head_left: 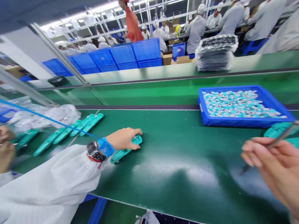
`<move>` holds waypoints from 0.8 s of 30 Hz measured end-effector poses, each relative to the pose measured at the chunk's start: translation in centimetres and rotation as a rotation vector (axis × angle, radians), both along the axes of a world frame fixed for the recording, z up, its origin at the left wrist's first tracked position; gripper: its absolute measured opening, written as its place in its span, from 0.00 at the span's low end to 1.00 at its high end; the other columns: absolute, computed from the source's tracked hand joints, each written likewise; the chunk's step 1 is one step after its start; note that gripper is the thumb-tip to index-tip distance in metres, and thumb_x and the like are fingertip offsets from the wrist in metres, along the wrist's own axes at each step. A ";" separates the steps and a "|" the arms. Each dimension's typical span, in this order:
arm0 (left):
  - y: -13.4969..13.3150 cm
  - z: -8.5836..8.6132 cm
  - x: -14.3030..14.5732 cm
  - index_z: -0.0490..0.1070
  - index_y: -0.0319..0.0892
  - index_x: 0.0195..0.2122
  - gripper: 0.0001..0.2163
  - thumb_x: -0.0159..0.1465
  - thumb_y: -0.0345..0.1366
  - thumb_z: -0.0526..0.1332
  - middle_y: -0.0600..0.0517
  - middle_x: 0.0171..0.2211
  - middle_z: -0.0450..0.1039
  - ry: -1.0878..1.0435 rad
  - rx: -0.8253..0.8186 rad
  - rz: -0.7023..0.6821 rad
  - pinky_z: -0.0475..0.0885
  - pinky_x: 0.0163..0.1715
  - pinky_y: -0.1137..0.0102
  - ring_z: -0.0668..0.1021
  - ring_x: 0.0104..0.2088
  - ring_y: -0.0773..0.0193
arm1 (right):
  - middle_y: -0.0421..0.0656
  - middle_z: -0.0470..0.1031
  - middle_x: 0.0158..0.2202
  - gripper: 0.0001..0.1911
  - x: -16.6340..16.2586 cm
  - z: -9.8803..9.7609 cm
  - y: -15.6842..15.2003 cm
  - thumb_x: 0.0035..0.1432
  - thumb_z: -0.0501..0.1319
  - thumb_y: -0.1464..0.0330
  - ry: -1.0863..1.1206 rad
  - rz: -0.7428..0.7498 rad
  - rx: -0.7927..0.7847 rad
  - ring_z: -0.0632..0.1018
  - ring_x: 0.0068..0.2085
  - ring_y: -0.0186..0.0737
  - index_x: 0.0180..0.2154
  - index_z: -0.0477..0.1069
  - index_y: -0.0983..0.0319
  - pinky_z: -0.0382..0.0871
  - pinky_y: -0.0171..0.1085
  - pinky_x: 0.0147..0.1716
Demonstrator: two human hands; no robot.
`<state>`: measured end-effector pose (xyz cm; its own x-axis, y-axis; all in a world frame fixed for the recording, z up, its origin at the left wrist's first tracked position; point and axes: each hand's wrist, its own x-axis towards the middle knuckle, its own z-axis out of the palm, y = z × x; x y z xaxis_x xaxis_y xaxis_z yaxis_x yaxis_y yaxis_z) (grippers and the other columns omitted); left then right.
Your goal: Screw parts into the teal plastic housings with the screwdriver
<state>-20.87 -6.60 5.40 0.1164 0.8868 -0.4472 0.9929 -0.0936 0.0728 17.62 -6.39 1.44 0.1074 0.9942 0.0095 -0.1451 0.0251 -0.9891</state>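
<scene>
While the left hand (126,139) grips, the right hand (272,165) pinches

Where the tabletop (168,137) stretches left, teal shells (91,125) lie in a slanted row. Next, the left thumb and fingers curl around another teal piece (137,139), at the surface. A blue tray (247,122) of small parts (238,105) sits farther right. At far right, the right thumb and fingers press together on a thin tool (283,134).

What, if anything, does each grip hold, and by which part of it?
The left grip holds a teal piece by its far end; the right grip, a thin tool around its middle.
</scene>
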 end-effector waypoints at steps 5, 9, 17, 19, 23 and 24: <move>4.5 -2.8 9.9 0.65 0.44 0.46 0.19 0.55 0.47 0.57 0.50 0.39 0.71 -0.290 0.073 -0.300 0.65 0.37 0.69 0.73 0.38 0.60 | 0.38 0.69 0.24 0.04 -5.0 2.7 0.2 0.53 0.62 0.67 0.181 0.224 0.126 0.60 0.19 0.25 0.34 0.68 0.58 0.57 0.32 0.19; 6.9 -4.7 15.1 0.68 0.43 0.41 0.15 0.55 0.44 0.57 0.50 0.36 0.71 -0.416 0.158 -0.388 0.66 0.37 0.70 0.73 0.36 0.61 | 0.32 0.55 0.15 0.09 -7.7 2.8 0.4 0.59 0.55 0.60 0.336 0.256 0.143 0.53 0.16 0.26 0.36 0.66 0.58 0.49 0.31 0.17; 7.5 -5.0 19.1 0.69 0.42 0.31 0.13 0.59 0.46 0.52 0.48 0.35 0.74 -0.369 0.225 -0.351 0.66 0.31 0.68 0.76 0.37 0.54 | 0.31 0.44 0.15 0.22 -9.4 1.4 1.1 0.58 0.53 0.53 0.355 0.064 0.263 0.50 0.16 0.25 0.20 0.54 0.61 0.46 0.30 0.16; 7.3 -5.0 19.3 0.68 0.42 0.31 0.13 0.58 0.46 0.53 0.48 0.35 0.74 -0.349 0.237 -0.351 0.65 0.30 0.68 0.76 0.37 0.53 | 0.32 0.45 0.15 0.22 -9.5 1.4 1.2 0.58 0.53 0.54 0.351 0.053 0.262 0.50 0.16 0.24 0.20 0.54 0.61 0.47 0.30 0.16; 7.2 -5.3 19.4 0.68 0.42 0.32 0.14 0.58 0.48 0.52 0.48 0.36 0.74 -0.353 0.267 -0.377 0.65 0.29 0.68 0.76 0.36 0.52 | 0.32 0.46 0.15 0.21 -9.5 1.5 1.2 0.59 0.54 0.56 0.359 0.060 0.264 0.51 0.15 0.24 0.20 0.55 0.61 0.48 0.30 0.16; 7.2 -5.4 19.5 0.68 0.42 0.32 0.15 0.58 0.48 0.52 0.48 0.35 0.74 -0.353 0.269 -0.386 0.65 0.29 0.68 0.77 0.36 0.52 | 0.32 0.47 0.15 0.21 -9.5 1.6 1.2 0.59 0.54 0.56 0.350 0.059 0.260 0.51 0.15 0.24 0.20 0.56 0.61 0.48 0.30 0.16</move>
